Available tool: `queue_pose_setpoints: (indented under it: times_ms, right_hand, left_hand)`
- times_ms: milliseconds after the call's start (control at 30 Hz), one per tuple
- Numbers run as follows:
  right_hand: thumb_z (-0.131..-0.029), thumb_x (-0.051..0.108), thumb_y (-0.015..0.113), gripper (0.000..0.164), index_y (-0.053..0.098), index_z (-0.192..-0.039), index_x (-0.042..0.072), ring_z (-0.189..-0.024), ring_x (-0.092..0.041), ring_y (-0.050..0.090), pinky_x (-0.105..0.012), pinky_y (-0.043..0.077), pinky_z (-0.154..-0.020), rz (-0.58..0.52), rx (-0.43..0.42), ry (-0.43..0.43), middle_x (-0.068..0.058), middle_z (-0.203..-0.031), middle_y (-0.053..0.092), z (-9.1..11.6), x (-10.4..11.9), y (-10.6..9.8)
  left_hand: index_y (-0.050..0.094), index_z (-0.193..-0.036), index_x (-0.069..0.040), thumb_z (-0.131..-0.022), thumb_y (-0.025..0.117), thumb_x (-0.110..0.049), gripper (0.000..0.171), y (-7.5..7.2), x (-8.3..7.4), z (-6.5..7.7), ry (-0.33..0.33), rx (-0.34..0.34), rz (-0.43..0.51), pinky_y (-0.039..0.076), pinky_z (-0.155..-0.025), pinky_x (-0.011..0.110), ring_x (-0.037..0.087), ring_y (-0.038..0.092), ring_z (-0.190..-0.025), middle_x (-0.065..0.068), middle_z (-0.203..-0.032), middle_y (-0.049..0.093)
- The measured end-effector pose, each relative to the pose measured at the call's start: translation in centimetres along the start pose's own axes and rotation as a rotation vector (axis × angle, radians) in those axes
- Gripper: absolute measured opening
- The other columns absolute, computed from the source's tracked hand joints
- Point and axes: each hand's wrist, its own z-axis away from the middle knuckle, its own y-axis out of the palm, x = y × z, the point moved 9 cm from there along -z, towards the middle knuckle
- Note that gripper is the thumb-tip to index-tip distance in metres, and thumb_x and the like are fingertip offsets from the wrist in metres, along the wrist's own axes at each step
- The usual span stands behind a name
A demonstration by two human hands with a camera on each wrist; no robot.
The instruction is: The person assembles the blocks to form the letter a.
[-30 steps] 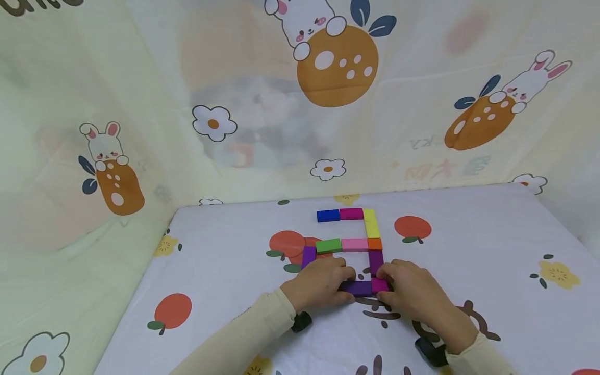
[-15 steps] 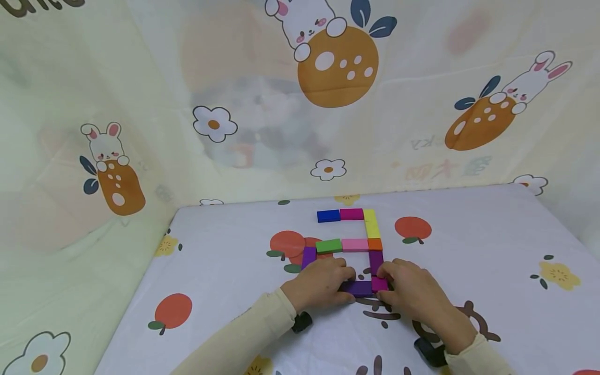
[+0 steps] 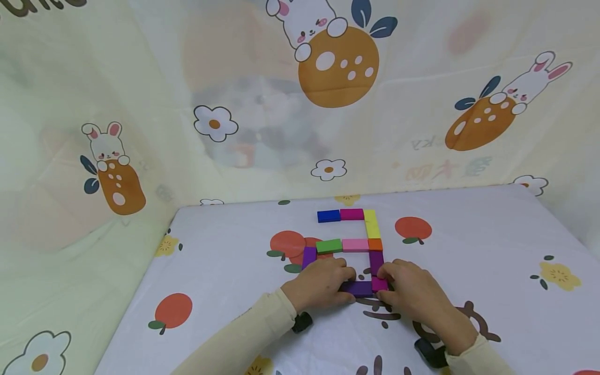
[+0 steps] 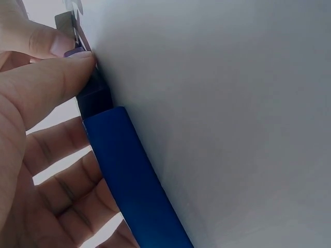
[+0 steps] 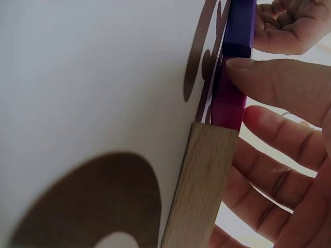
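The left hand (image 3: 319, 284) pinches the purple block (image 3: 358, 288), the right hand (image 3: 414, 291) the magenta block (image 3: 378, 284), meeting well in from the far edge of the surface (image 3: 469, 250); squaring their joint seems the step in hand. Next likely calls for a gentle release.

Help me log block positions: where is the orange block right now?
In the head view, the orange block sits right of centre, at the right end of the pink block, between the yellow block and the plum block.
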Motion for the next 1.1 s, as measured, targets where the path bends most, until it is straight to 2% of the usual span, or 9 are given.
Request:
queue_pose_setpoints:
  times_ms: [200, 400, 733, 867, 1100]
  right_hand:
    - [-0.081, 0.021, 0.09, 0.031, 0.074, -0.105, 0.01, -0.076, -0.018, 0.051, -0.033, 0.044, -0.063, 0.005, -0.015, -0.013, 0.0, -0.082, 0.056, 0.0, 0.0, -0.2]
    - [-0.081, 0.024, 0.09, 0.035, 0.075, -0.109, 0.01, -0.082, -0.019, 0.054, -0.037, 0.05, -0.069, -0.007, -0.035, -0.015, -0.001, -0.089, 0.06, 0.6, -0.2, -0.7]
    - [-0.082, 0.031, 0.087, 0.033, 0.078, -0.107, 0.012, -0.092, -0.024, 0.059, -0.045, 0.055, -0.075, -0.031, -0.077, -0.043, -0.003, -0.101, 0.068, 2.9, -2.5, -1.9]
    - [-0.078, 0.032, 0.091, 0.037, 0.078, -0.108, 0.014, -0.096, -0.027, 0.059, -0.048, 0.054, -0.076, -0.006, -0.069, -0.045, -0.006, -0.106, 0.067, 3.7, -3.7, -2.1]
    - [-0.076, 0.02, 0.093, 0.041, 0.078, -0.113, 0.012, -0.101, -0.03, 0.061, -0.053, 0.056, -0.081, -0.03, -0.032, -0.051, -0.009, -0.112, 0.066, 4.0, -4.8, -1.8]
  left_hand:
    - [0.072, -0.123, -0.02, -0.094, 0.077, -0.043, 0.038, 0.0, 0.0, -0.1, 0.003, -0.003, 0.002, 0.045, -0.076, 0.016, 0.005, 0.053, -0.084, -0.006, -0.098, 0.063]
    - [0.072, -0.121, -0.02, -0.094, 0.078, -0.042, 0.036, 0.1, -0.2, -0.2, 0.002, -0.007, 0.0, 0.044, -0.075, 0.017, 0.005, 0.052, -0.083, -0.006, -0.096, 0.062]
    - [0.072, -0.124, -0.019, -0.093, 0.078, -0.042, 0.038, 0.2, 0.2, 0.4, -0.019, -0.009, 0.047, 0.046, -0.081, 0.017, 0.004, 0.053, -0.087, -0.007, -0.099, 0.062]
    - [0.071, -0.126, -0.019, -0.091, 0.081, -0.041, 0.042, -0.4, 1.1, 1.5, -0.037, -0.035, 0.102, 0.049, -0.088, 0.02, 0.006, 0.056, -0.097, -0.006, -0.107, 0.063]
    - [0.071, -0.127, -0.022, -0.089, 0.083, -0.04, 0.044, -1.9, 3.4, 3.4, -0.085, -0.083, 0.115, 0.045, -0.108, 0.037, 0.017, 0.052, -0.127, -0.002, -0.131, 0.062]
